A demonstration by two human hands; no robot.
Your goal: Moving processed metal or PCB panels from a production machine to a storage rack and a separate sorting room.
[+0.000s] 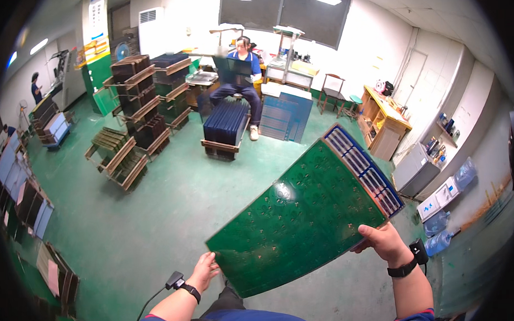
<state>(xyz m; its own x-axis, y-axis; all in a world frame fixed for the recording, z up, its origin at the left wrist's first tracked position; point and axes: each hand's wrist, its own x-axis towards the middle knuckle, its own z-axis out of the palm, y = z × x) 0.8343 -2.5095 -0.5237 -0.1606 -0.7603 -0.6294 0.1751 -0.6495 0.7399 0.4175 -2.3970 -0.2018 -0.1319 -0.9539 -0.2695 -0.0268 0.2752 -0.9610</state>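
Observation:
A large green printed circuit board panel (304,215) is held up at a tilt in front of me, its glossy face toward me with a bright reflection on it. My left hand (204,271) pinches its lower left corner, the fingertips at the edge. On the right, my right hand (384,242) grips the lower right edge, thumb on the face and fingers behind it. Past the upper right edge a blue-framed piece with pale slats (365,169) shows; the board hides the rest, and I cannot tell whether it is held or stands behind.
Ahead, a seated person (239,67) holds a dark panel above a rack of dark boards (226,125). Stacked wooden-edged racks (136,102) stand left of that. A perforated blue panel (284,117) leans nearby. A wooden cabinet (383,122), grey fridge (417,169) and water bottles (438,239) line the right.

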